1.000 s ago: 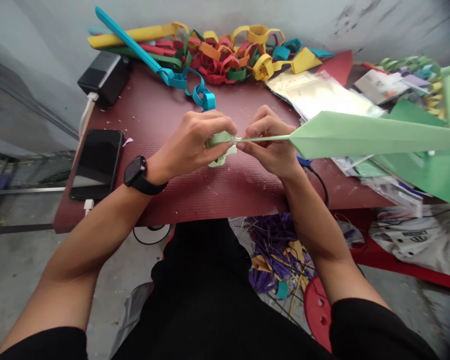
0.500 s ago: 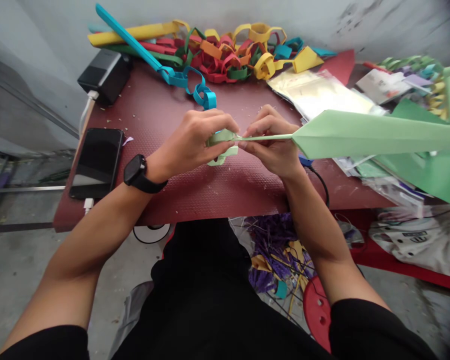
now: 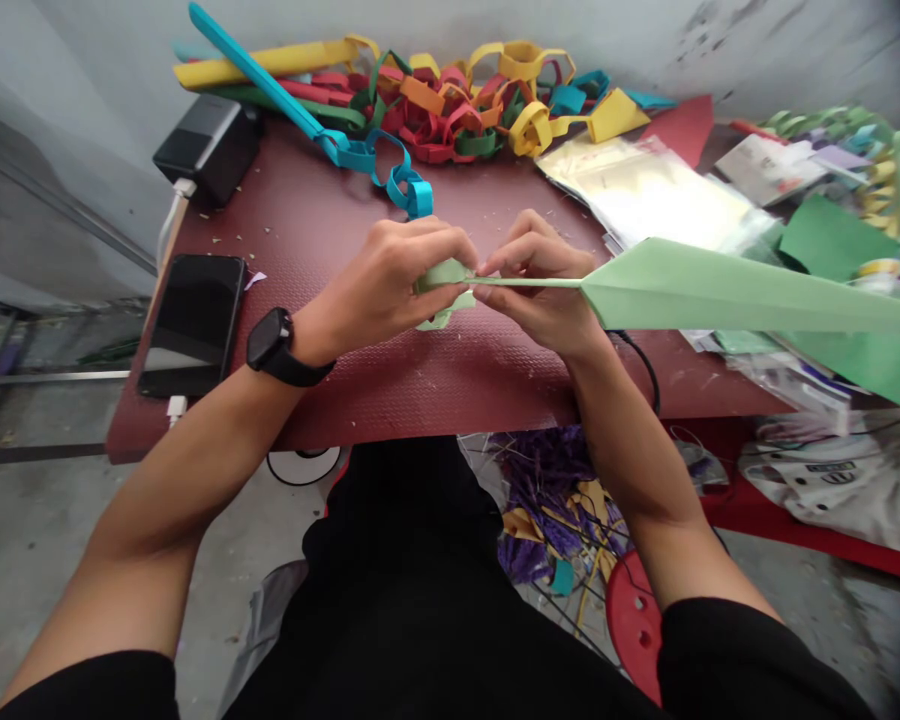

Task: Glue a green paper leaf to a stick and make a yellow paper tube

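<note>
A long folded strip of light green paper (image 3: 720,290) runs from between my hands far to the right. It is narrow near my fingers and widens past my right wrist. My right hand (image 3: 544,280) pinches the narrow part between thumb and fingertips. Close beside it, my left hand (image 3: 412,270) is closed on a light green paper loop (image 3: 442,272) at the strip's left end. Part of that loop hangs below my left fingers, and the join itself is mostly covered by fingertips. Both hands are just above the dark red tabletop (image 3: 420,390).
Coloured paper chains (image 3: 457,110) lie heaped along the wall, with a blue chain (image 3: 401,185) trailing forward. At left are a phone (image 3: 193,325) and a black charger block (image 3: 208,148). Plastic-wrapped paper (image 3: 652,190) and green sheets (image 3: 836,240) fill the right. A red stool (image 3: 634,625) stands below.
The wide right part of the green strip has dropped lower. My right fingertips have moved slightly left, nearer my left hand, which stays almost still.
</note>
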Motion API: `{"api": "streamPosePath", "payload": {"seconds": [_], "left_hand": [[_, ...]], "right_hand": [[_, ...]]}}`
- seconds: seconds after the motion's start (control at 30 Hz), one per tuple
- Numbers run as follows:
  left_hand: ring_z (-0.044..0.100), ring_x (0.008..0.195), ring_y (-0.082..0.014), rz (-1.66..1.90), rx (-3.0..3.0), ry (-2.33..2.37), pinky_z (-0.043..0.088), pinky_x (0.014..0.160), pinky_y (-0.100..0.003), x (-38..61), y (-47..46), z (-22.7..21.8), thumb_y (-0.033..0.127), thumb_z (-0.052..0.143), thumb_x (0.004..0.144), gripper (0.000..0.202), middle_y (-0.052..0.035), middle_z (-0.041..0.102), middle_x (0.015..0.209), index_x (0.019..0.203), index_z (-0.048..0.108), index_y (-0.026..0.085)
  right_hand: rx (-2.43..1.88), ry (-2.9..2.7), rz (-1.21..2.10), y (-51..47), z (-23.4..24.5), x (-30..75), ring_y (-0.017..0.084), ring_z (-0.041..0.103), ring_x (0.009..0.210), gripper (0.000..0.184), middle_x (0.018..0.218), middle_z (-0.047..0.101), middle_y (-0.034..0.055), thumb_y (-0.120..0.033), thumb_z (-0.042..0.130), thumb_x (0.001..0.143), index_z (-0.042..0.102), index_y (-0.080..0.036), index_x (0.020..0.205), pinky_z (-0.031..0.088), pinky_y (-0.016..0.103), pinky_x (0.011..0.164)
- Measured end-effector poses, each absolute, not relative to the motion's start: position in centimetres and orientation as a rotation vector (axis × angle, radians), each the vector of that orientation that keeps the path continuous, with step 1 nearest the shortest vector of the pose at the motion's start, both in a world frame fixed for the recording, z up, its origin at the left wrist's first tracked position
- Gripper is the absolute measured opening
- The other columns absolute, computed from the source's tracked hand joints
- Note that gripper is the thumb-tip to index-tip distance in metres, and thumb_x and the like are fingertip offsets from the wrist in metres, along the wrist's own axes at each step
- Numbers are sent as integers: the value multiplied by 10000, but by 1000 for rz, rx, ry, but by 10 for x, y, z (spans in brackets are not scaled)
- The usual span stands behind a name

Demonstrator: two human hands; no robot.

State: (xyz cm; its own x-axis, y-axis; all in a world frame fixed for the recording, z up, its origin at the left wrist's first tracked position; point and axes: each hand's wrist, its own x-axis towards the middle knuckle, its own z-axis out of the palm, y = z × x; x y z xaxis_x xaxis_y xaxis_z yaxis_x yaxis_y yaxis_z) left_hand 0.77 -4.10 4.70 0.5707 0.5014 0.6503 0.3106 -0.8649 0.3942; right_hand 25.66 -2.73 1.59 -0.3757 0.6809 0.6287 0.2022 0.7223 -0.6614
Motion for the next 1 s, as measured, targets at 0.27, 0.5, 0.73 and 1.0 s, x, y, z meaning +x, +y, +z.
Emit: {"api": "streamPosePath", "payload": {"seconds": [0.27, 0.5, 0.73, 1.0], "left_hand": [[776, 919, -246, 1243, 2603, 619, 628, 803, -437, 9, -40, 45, 387, 646, 1091, 154, -57, 817, 1021, 1101, 739, 264], [782, 967, -251, 1162, 2557, 707, 640, 859, -456, 8, -42, 46, 535, 611, 1114, 279, -56, 818, 1050, 1118, 746, 291], [771, 917, -242, 1172, 2587, 710, 622, 822, -437, 8, -40, 47, 541, 608, 1114, 290, -60, 812, 1028, 1119, 746, 286], [777, 953, -248, 1168, 2563, 717, 618, 842, -441, 8, -42, 47, 524, 613, 1112, 263, -54, 811, 1047, 1114, 746, 297]], "right_hand": [[-705, -1904, 614, -28, 15, 257, 207, 559, 776, 352, 827, 467, 0, -571, 950, 830, 758, -306, 959, 632, 447, 751], [-696, -1891, 582, -26, 11, 256, 207, 545, 781, 362, 842, 445, 1, -575, 932, 845, 725, -305, 970, 617, 452, 747], [-697, -1887, 572, -26, 12, 256, 211, 523, 782, 361, 832, 500, 14, -560, 965, 834, 709, -315, 906, 626, 460, 761], [-665, -1897, 566, -28, 17, 258, 195, 573, 781, 326, 842, 504, 1, -531, 976, 829, 760, -302, 913, 659, 459, 787]]}}
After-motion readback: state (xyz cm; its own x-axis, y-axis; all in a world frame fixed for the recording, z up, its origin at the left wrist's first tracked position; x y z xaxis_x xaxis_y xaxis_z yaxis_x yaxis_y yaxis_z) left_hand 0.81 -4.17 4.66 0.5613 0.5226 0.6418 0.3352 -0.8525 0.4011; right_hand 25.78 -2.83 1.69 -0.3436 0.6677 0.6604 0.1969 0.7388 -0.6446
